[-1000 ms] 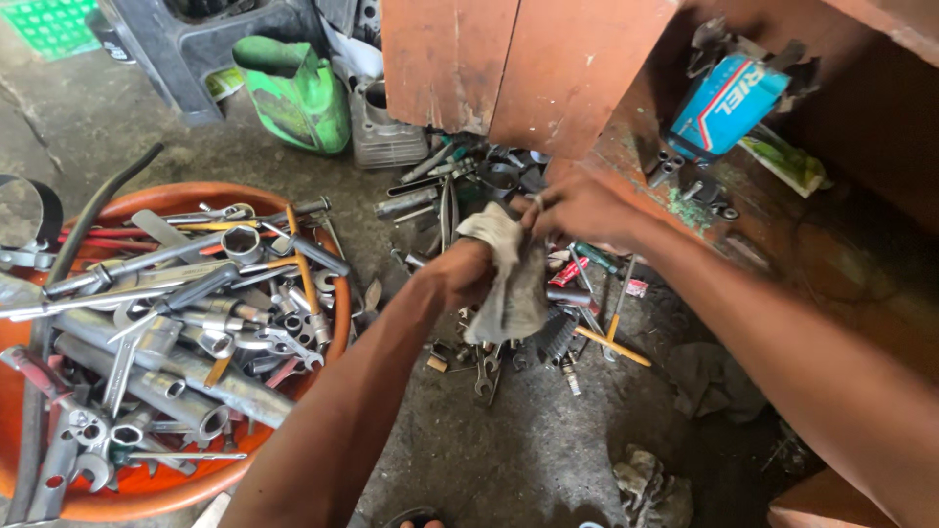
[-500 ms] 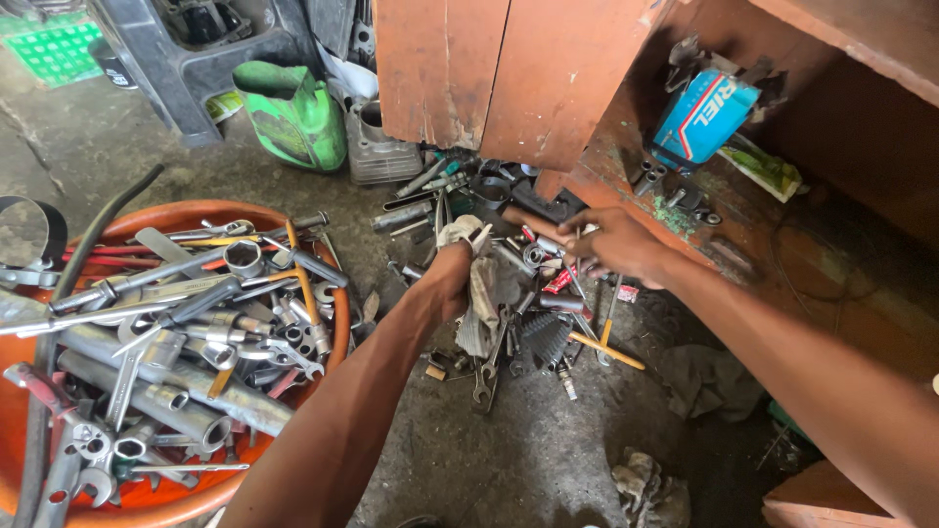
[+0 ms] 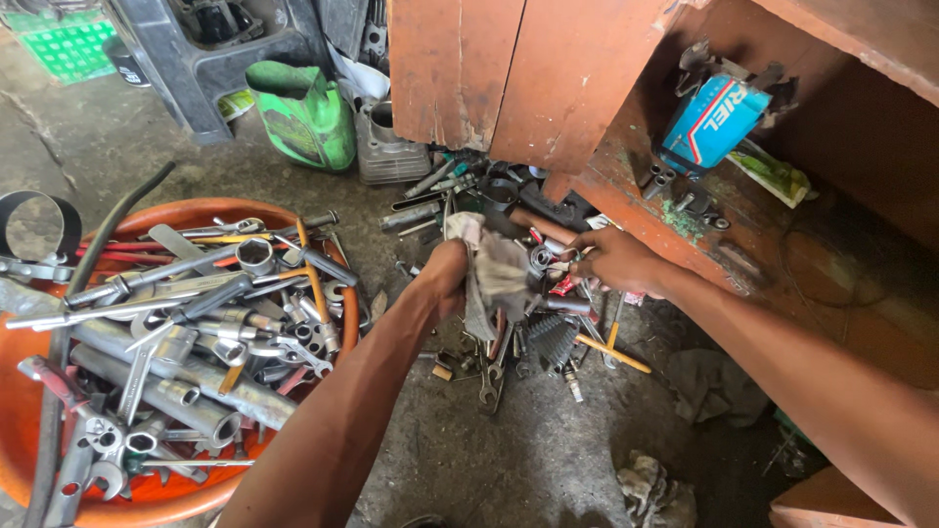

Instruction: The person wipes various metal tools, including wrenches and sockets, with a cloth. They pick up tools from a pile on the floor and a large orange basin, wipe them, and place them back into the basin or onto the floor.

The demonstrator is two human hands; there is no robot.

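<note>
Head view: my left hand (image 3: 445, 279) is clenched round a dirty grey rag (image 3: 497, 277), held over the loose tool pile (image 3: 518, 323) on the concrete floor (image 3: 548, 450). My right hand (image 3: 614, 260) reaches into the pile w/ fingers curled; can't tell if it's gripping anything. Orange tub (image 3: 342, 303) of wrenches sits left, nr the floor's left edge.

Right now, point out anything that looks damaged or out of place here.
The green jug on the floor is crumpled and dented. Loose wrenches and bits lie scattered on the concrete below the rag in the left hand, outside the orange tub.
</note>
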